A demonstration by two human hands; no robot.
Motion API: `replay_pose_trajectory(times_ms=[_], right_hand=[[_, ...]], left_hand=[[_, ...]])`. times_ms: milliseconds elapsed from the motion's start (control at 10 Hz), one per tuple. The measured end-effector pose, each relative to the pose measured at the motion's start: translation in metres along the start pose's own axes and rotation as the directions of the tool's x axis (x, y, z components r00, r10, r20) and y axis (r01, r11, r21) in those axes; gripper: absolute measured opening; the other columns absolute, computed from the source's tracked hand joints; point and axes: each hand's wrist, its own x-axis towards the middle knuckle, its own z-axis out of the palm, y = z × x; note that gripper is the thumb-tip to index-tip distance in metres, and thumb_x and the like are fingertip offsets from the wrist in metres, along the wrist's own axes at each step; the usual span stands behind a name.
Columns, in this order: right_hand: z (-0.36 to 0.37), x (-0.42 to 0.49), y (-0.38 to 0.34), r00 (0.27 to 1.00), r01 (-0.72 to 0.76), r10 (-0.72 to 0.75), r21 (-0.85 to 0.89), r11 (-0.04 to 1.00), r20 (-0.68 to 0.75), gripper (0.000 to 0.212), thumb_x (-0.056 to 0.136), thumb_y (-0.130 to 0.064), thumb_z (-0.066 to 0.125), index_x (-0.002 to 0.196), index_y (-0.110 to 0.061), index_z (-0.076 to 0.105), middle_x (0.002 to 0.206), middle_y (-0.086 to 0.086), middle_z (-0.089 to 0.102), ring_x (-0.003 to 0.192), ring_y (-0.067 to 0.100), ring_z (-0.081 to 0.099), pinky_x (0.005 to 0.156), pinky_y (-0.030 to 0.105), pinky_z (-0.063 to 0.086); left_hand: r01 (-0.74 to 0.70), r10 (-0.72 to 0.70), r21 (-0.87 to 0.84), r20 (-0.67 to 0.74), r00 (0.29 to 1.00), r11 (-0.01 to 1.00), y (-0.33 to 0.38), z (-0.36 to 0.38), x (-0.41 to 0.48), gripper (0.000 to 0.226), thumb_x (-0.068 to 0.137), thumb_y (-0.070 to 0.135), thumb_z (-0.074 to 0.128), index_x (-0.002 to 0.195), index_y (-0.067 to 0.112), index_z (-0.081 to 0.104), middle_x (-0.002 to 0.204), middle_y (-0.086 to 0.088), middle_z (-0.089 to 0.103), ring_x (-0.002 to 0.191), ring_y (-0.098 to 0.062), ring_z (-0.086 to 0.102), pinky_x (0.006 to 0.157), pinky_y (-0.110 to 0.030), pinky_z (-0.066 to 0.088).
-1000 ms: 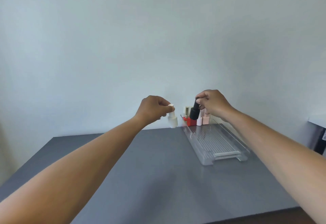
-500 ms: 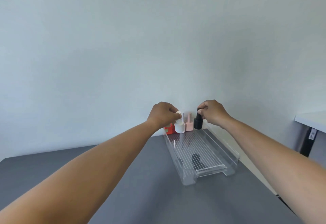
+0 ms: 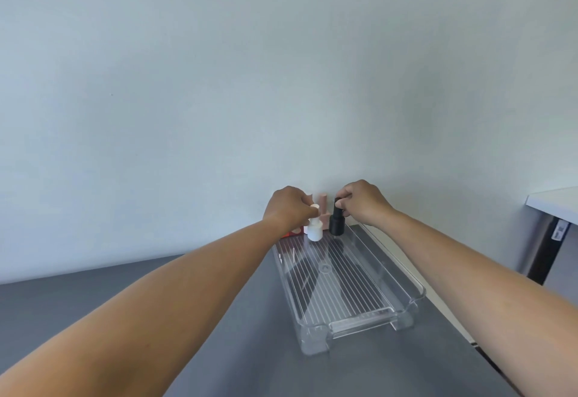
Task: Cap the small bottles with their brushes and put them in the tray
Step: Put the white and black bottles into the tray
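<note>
Hand L [image 3: 286, 207]: white bottle [image 3: 314, 233]; R [image 3: 364, 201]: black bottle [image 3: 337, 226]

red bottle [image 3: 294, 233] mostly hidden behind left hand [image 3: 288, 206]

Left hand [image 3: 286, 207] pinches white bottle [image 3: 314, 231], right hand [image 3: 364, 201] black bottle [image 3: 337, 224]

On the table [image 3: 250, 349], the tray [image 3: 416, 284] lay lengthwise, far end toward the wall [image 3: 281, 83]. At that end the left bottle [image 3: 314, 231] stood under the left hand [image 3: 286, 207], with the right bottle [image 3: 337, 225] just beside it under the right hand [image 3: 364, 201]. The other bottles [image 3: 323, 205] stood close behind.
</note>
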Motion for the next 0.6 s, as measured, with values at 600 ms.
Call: replay_pose_trajectory(times_ms=[600], right_hand=[[0.0059, 0.0005, 0.0004, 1.0, 0.024, -0.023, -0.078, 0.997, 0.015, 0.039, 0.087, -0.016, 0.066, 0.125, -0.011, 0.061, 0.126, 0.007, 0.064, 0.113, 0.021, 0.058, 0.087, 0.026, 0.041]], left_hand=[[-0.024, 0.025, 0.007, -0.065, 0.998, 1.0, 0.0011, -0.0007, -0.0022, 0.026, 0.082, 0.027, 0.073, 0.106, 0.017, 0.069, 0.103, -0.002, 0.069, 0.085, -0.023, 0.071, 0.075, -0.044, 0.062]])
